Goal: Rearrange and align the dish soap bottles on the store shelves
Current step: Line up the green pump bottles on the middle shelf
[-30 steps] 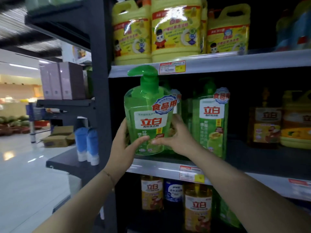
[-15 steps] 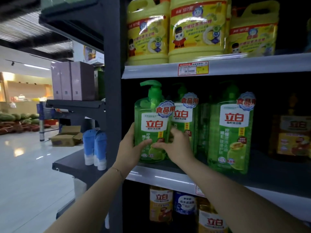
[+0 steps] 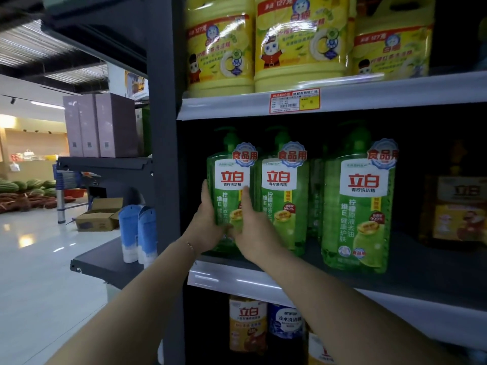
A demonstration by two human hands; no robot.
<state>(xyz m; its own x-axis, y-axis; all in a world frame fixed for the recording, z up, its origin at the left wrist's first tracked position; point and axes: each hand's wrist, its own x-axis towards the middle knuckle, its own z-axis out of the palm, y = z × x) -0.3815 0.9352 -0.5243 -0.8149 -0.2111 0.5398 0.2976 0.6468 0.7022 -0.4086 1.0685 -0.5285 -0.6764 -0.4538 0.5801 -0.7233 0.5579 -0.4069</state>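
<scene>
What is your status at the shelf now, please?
Left hand and right hand grip leftmost green bottle. Bottle upright, label forward, beside second green bottle. No obstacle seen.

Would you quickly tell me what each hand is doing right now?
Left hand: holds the leftmost green plastic dish soap pump bottle by its left side.
Right hand: holds the same bottle by its right side.

"立白" on green bottle (image 3: 228, 198)
</scene>
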